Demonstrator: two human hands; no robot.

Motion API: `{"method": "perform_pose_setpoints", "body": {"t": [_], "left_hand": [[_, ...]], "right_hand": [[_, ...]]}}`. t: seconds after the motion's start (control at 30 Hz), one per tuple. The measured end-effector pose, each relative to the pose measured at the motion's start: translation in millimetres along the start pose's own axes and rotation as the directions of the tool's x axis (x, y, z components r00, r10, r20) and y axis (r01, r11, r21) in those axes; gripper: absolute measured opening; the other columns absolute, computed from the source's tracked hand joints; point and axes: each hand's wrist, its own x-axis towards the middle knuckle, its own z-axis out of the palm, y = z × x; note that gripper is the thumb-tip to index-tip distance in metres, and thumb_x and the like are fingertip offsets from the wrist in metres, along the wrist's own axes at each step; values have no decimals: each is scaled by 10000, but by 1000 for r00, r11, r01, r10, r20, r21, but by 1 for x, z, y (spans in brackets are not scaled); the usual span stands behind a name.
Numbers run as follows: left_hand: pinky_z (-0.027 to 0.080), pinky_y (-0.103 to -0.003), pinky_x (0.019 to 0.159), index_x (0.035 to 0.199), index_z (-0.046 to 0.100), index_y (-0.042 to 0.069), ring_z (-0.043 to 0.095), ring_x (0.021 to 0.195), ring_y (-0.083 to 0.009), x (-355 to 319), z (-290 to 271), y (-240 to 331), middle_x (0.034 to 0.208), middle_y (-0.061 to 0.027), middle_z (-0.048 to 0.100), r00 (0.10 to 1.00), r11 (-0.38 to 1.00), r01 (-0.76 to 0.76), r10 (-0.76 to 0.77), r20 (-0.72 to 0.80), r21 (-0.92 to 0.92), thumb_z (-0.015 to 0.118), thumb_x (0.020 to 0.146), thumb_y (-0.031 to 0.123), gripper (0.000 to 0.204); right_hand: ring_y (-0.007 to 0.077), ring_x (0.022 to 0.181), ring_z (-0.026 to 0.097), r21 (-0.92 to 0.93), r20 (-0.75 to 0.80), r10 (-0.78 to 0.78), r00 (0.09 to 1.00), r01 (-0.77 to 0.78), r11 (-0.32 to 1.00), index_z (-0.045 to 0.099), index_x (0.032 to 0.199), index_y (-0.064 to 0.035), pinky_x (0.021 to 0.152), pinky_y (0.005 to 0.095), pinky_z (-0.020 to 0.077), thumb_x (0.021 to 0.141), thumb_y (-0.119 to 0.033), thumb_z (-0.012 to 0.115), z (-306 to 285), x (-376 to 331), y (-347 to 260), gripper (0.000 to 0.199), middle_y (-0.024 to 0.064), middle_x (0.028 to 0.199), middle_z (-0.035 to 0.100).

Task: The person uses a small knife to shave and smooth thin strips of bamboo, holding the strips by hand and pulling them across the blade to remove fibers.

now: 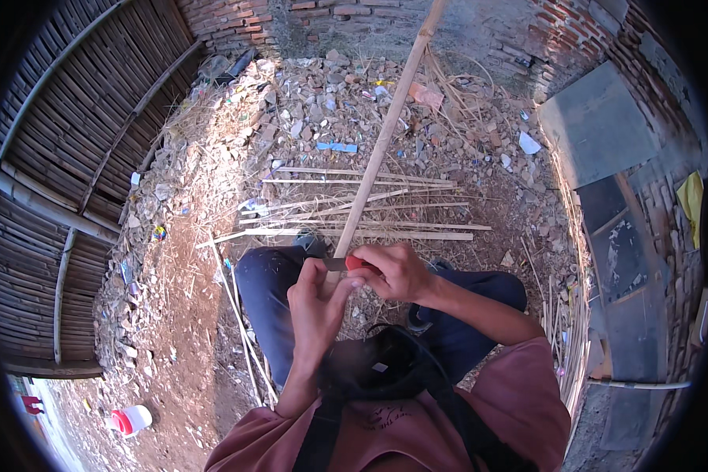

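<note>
My right hand [397,271] is closed round the red handle [359,264] of a short knife. Its flat grey blade [334,264] points left and lies across the near end of a long bamboo pole [377,161]. My left hand [316,303] is closed at the blade's tip, thumb and forefinger pinching there; whether it also grips the pole is hidden. From between my knees the pole slants up and away to the far wall. Both hands meet just in front of my body.
Several split bamboo strips [362,234] lie on the ground beyond my feet, with more beside my left leg. Rubble [307,110] covers the ground toward the brick wall [354,17]. A bamboo-slat panel [63,102] stands left; grey sheets [602,126] lean right. A red-and-white container [131,421] sits lower left.
</note>
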Motion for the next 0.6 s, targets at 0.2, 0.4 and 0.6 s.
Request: {"method": "perform_pose_setpoints", "body": {"t": [0.2,0.4,0.6], "left_hand": [[371,-217,539,863,479,14,426,642,-22,0,1,-6,644,-27,594,999,1000,-9,10,-43,13,853,873,149,398],[350,-218,516,854,522,5,427,612,-17,3,5,-9,631,-23,597,997,999,-26,29,-66,47,836,895,182,364],[385,-235,507,856,591,-3,483,570,-28,5,7,6,627,-34,621,995,992,-25,38,-96,127,835,896,205,324]], "right_hand": [[268,664,727,-121,-36,-31,999,27,992,651,1057,-72,534,372,558,963,-278,697,0,4,-8,230,78,823,721],[272,603,698,-132,-117,-17,993,2,991,669,983,-50,501,375,522,960,-374,709,4,3,-8,327,81,755,681],[273,616,701,-160,-174,-34,984,6,987,666,953,-63,516,378,525,935,-335,734,-1,12,-6,281,77,779,694]]}}
